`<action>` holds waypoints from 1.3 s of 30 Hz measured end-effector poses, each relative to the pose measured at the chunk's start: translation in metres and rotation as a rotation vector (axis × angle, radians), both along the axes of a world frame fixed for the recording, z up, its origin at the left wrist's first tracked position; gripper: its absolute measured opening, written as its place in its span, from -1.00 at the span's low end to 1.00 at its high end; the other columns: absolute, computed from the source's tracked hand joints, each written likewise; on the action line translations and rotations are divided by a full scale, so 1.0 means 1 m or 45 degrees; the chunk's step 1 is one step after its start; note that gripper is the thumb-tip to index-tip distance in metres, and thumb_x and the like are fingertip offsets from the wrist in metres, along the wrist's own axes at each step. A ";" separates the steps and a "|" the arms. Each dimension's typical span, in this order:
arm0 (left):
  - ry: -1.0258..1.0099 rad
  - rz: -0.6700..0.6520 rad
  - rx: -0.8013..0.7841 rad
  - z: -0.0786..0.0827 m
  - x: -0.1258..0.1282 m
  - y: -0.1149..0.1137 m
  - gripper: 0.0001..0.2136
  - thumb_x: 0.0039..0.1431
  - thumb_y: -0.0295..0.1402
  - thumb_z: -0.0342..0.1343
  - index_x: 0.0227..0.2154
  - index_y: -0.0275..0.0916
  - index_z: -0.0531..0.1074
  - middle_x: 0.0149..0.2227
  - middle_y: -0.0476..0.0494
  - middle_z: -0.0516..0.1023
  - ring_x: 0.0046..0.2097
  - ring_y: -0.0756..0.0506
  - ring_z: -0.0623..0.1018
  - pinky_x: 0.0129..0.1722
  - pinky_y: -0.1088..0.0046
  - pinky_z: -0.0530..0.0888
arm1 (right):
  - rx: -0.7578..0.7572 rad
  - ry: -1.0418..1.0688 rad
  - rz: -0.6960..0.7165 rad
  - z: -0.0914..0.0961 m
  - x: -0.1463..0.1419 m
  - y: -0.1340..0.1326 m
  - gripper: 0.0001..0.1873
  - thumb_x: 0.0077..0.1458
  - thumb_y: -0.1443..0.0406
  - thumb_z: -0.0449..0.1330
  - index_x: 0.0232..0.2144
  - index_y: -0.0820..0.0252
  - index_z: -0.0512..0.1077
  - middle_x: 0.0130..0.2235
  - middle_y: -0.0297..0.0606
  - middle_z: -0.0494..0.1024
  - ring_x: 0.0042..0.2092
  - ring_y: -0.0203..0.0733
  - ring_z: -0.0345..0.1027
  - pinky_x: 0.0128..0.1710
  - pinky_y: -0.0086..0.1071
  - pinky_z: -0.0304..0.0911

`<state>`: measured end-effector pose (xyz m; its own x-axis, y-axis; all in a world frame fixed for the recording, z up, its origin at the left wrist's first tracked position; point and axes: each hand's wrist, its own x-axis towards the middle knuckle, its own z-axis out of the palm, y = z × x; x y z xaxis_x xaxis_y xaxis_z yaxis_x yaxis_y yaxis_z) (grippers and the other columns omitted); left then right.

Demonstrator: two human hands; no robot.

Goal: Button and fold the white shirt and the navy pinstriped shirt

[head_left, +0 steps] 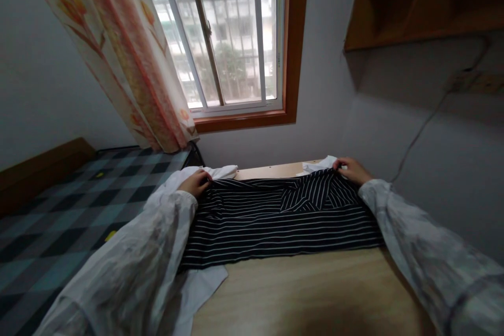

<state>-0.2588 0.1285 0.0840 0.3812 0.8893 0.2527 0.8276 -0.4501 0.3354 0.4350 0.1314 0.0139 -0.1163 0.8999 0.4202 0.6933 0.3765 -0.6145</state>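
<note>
A black garment with thin white stripes point(275, 228) lies spread sideways across the wooden table point(299, 294). My left hand point(196, 182) pinches its far left corner, and my right hand point(353, 170) grips the far right corner. Part of the striped cloth near the right is folded over, its stripes running at a slant. White cloth point(224, 172) shows behind the left corner, and another white piece point(321, 165) sticks out by my right hand. More white fabric point(205, 286) pokes out under the near left edge. Which garment it is, I cannot tell.
To the left is a bed with a checked cover point(90, 205) bearing small yellow patches. A flowered curtain point(129, 52) hangs beside the window point(232, 37). A wooden shelf point(425, 5) is fixed to the right wall, with a cable point(421, 134) running down below it.
</note>
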 end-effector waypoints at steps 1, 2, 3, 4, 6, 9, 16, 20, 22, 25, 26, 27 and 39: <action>-0.015 -0.028 -0.002 0.002 0.002 -0.005 -0.65 0.14 -0.01 0.12 -0.26 -0.20 0.55 -0.10 -0.23 0.61 0.00 -0.23 0.58 0.15 0.23 0.49 | 0.032 -0.025 0.007 0.001 0.001 -0.006 -0.84 -0.03 0.19 0.22 -0.44 0.10 0.57 -0.28 -0.21 0.69 -0.14 0.04 0.54 0.05 -0.06 0.41; -0.037 -0.044 -0.012 0.004 0.002 -0.010 -0.64 0.15 0.00 0.11 -0.25 -0.19 0.54 -0.09 -0.24 0.62 0.01 -0.24 0.58 0.15 0.22 0.49 | 0.047 -0.050 0.015 0.002 0.003 -0.011 -0.84 -0.02 0.19 0.22 -0.42 0.09 0.57 -0.27 -0.20 0.69 -0.13 0.05 0.54 0.06 -0.05 0.42; -0.060 -0.051 -0.034 0.006 0.003 -0.016 -0.63 0.16 0.02 0.11 -0.25 -0.19 0.54 -0.08 -0.24 0.64 0.02 -0.24 0.59 0.15 0.21 0.50 | 0.055 -0.069 0.024 0.003 0.005 -0.017 -0.83 -0.01 0.19 0.23 -0.38 0.09 0.59 -0.25 -0.20 0.69 -0.11 0.06 0.55 0.06 -0.04 0.42; -0.083 -0.046 -0.062 0.009 0.002 -0.022 -0.62 0.16 0.04 0.12 -0.24 -0.18 0.54 -0.09 -0.23 0.66 0.01 -0.25 0.60 0.14 0.21 0.51 | 0.062 -0.082 0.033 0.005 0.007 -0.023 -0.80 0.02 0.18 0.24 -0.33 0.09 0.61 -0.22 -0.18 0.70 -0.10 0.07 0.55 0.08 -0.03 0.42; -0.117 -0.026 -0.120 0.015 0.001 -0.034 -0.58 0.15 0.09 0.14 -0.23 -0.18 0.54 -0.13 -0.20 0.69 -0.02 -0.25 0.63 0.10 0.21 0.53 | 0.084 -0.090 0.041 0.008 0.011 -0.035 -0.74 0.10 0.13 0.26 -0.22 0.07 0.65 -0.14 -0.15 0.71 -0.04 0.11 0.56 0.12 0.02 0.42; -0.160 -0.056 -0.168 0.022 0.000 -0.052 -0.57 0.13 0.12 0.18 -0.27 -0.18 0.55 -0.16 -0.18 0.72 -0.05 -0.25 0.65 0.09 0.21 0.54 | 0.137 -0.078 0.013 0.014 0.015 -0.052 -0.69 0.17 0.04 0.27 -0.18 0.03 0.69 -0.10 -0.13 0.73 0.02 0.17 0.55 0.17 0.09 0.41; -0.089 -0.271 -0.324 0.014 -0.002 -0.079 -0.72 0.15 -0.07 0.21 -0.35 -0.21 0.53 -0.15 -0.22 0.73 -0.07 -0.24 0.67 0.09 0.18 0.55 | 0.085 -0.039 0.069 0.018 0.018 -0.092 -0.67 0.24 -0.01 0.25 -0.18 -0.03 0.72 -0.04 -0.17 0.75 0.10 0.16 0.56 0.30 0.10 0.35; 0.216 -0.325 -0.237 0.014 0.010 -0.087 -0.82 0.04 -0.20 0.21 -0.34 -0.17 0.55 -0.13 -0.18 0.72 -0.03 -0.27 0.65 0.13 0.16 0.50 | 0.058 -0.231 0.163 0.015 0.011 -0.113 -0.74 0.22 0.10 0.24 -0.19 0.01 0.69 -0.06 -0.17 0.74 0.08 0.14 0.55 0.24 0.10 0.39; 0.298 -0.314 -0.084 0.018 0.029 -0.093 -0.75 0.06 -0.21 0.20 -0.20 -0.14 0.58 -0.03 -0.16 0.69 0.05 -0.28 0.62 0.20 0.14 0.45 | 0.096 -0.354 0.195 0.014 0.004 -0.119 -0.72 0.19 0.16 0.27 -0.09 0.03 0.67 -0.01 -0.15 0.72 0.09 0.14 0.53 0.23 0.10 0.39; 0.327 -0.372 0.076 0.016 0.070 -0.100 -0.64 0.19 -0.15 0.18 0.00 -0.15 0.54 0.09 -0.22 0.63 0.13 -0.30 0.58 0.24 0.11 0.42 | 0.190 -0.529 0.211 0.013 -0.009 -0.120 -0.59 0.17 0.20 0.31 0.07 0.07 0.61 0.08 -0.10 0.67 0.14 0.16 0.49 0.25 0.12 0.35; 0.366 -0.402 0.085 0.012 0.085 -0.101 -0.62 0.24 -0.09 0.18 0.02 -0.16 0.53 0.09 -0.24 0.63 0.11 -0.30 0.59 0.23 0.11 0.43 | 0.212 -0.585 0.222 0.012 -0.014 -0.119 -0.59 0.18 0.21 0.31 0.08 0.07 0.60 0.08 -0.09 0.66 0.14 0.17 0.48 0.25 0.12 0.34; 0.409 -0.419 0.092 0.007 0.099 -0.102 -0.59 0.25 -0.04 0.20 0.04 -0.16 0.52 0.08 -0.26 0.62 0.10 -0.31 0.59 0.22 0.11 0.44 | 0.224 -0.638 0.231 0.012 -0.018 -0.118 -0.62 0.20 0.23 0.29 0.07 0.08 0.61 0.06 -0.09 0.66 0.12 0.17 0.49 0.23 0.12 0.35; 0.528 -0.551 0.129 -0.019 0.114 -0.097 -0.76 0.52 -0.25 -0.03 -0.10 -0.13 0.55 -0.11 -0.18 0.65 -0.04 -0.19 0.63 0.09 0.21 0.46 | 0.320 -0.719 0.123 0.006 -0.012 -0.135 -0.66 0.31 0.32 0.13 0.00 0.07 0.64 -0.07 -0.05 0.67 0.05 0.16 0.48 0.17 0.08 0.37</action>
